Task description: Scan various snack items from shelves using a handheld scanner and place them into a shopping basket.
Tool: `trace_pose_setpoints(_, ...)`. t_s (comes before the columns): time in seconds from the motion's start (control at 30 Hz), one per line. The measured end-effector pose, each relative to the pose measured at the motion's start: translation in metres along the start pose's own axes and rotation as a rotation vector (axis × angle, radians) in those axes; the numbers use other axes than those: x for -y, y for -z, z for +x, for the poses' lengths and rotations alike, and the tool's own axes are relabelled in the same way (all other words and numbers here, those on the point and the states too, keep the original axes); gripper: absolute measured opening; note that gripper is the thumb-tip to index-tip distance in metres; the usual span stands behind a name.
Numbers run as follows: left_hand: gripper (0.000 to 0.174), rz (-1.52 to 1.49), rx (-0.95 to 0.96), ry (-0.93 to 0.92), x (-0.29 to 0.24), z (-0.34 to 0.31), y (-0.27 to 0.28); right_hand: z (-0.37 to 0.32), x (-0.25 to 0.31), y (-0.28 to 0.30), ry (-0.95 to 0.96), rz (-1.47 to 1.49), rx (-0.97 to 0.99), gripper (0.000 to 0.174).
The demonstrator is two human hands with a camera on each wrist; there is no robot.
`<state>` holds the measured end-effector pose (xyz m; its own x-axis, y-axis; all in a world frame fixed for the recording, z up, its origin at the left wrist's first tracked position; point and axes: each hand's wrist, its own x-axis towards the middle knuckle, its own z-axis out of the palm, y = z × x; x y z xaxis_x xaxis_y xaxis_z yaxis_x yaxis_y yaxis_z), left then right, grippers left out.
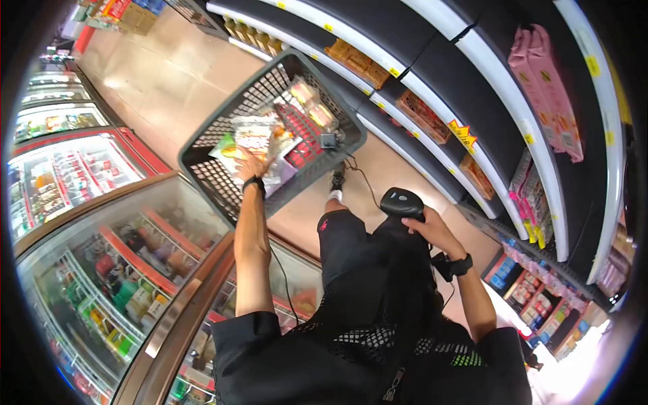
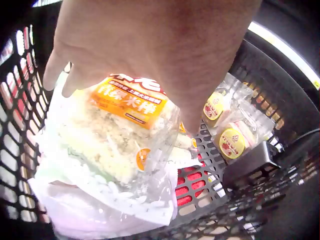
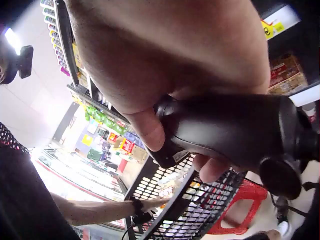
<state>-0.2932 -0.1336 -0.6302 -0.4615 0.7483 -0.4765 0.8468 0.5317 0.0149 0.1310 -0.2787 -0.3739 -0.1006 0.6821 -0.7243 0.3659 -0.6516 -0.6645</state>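
Note:
My left hand (image 1: pixel 251 167) reaches into a dark grey plastic basket (image 1: pixel 219 128). It grips the top of a clear snack bag (image 2: pixel 110 135) with an orange label, thumb on one side and fingers on the other. The fingertips are partly hidden. Under that bag lies a whitish plastic package (image 2: pixel 110 210). Two wrapped sandwich-like packs (image 2: pixel 232 140) with yellow round labels rest at the basket's other end, beside a small black box (image 2: pixel 250 162). My right hand (image 1: pixel 435 229) holds a black rounded handheld device (image 3: pixel 225 125), fingers wrapped around its body, outside the basket.
Glass-topped freezers (image 1: pixel 128 270) line the left side. Dark shelves (image 1: pixel 432 74) with white price rails run along the right, carrying pink packs (image 1: pixel 547 88) and snack boxes (image 1: pixel 424 115). A red plastic frame (image 3: pixel 242 207) is below the basket. A thin cable (image 1: pixel 364 177) hangs between basket and device.

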Motion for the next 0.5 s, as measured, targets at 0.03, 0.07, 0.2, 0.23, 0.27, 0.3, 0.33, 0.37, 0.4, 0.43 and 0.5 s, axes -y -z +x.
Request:
trace_pose_setpoints(0.03,0.131,-0.019,-0.028,0.038,0.004,0.016,-0.026,-0.004,-0.003,-0.002,-0.057,-0.023,-0.007,0.04)
trace_pose_setpoints(0.07,0.13,0.009,-0.013,0.057,-0.001,0.018,-0.028,-0.007,0.0,0.0,-0.12,-0.057,0.001,0.041)
trace_pose_setpoints(0.2,0.123,0.053,-0.091,0.13,-0.014,0.015,-0.005,-0.017,0.005,0.0,-0.147,-0.022,-0.033,0.041)
trace_pose_setpoints(0.23,0.121,-0.017,-0.108,0.096,-0.009,0.019,-0.009,-0.02,0.006,0.0,-0.09,0.037,-0.046,0.042)
trace_pose_setpoints(0.27,0.118,-0.058,-0.075,0.06,-0.002,0.026,-0.009,-0.021,0.004,0.001,-0.085,0.032,-0.051,0.042)
trace_pose_setpoints(0.3,0.116,-0.099,-0.047,0.025,0.003,0.03,-0.007,-0.021,0.0,0.003,-0.08,0.047,-0.037,0.043)
trace_pose_setpoints(0.33,0.107,-0.144,0.016,-0.013,0.005,0.026,0.008,-0.022,-0.001,0.004,-0.074,0.062,-0.021,0.043)
trace_pose_setpoints(0.37,0.107,-0.152,0.004,-0.009,0.007,0.021,0.024,-0.024,0.003,0.005,-0.061,0.055,-0.018,0.043)
trace_pose_setpoints(0.4,0.103,-0.19,0.095,-0.035,0.008,0.014,0.041,-0.026,0.011,0.006,-0.053,0.024,0.003,0.043)
trace_pose_setpoints(0.43,0.1,-0.229,0.18,-0.061,0.011,0.008,0.054,-0.029,0.016,0.009,-0.042,-0.007,0.025,0.043)
trace_pose_setpoints(0.5,0.093,-0.266,0.114,-0.143,0.021,-0.005,0.072,-0.029,0.006,0.014,0.075,0.064,0.057,0.04)
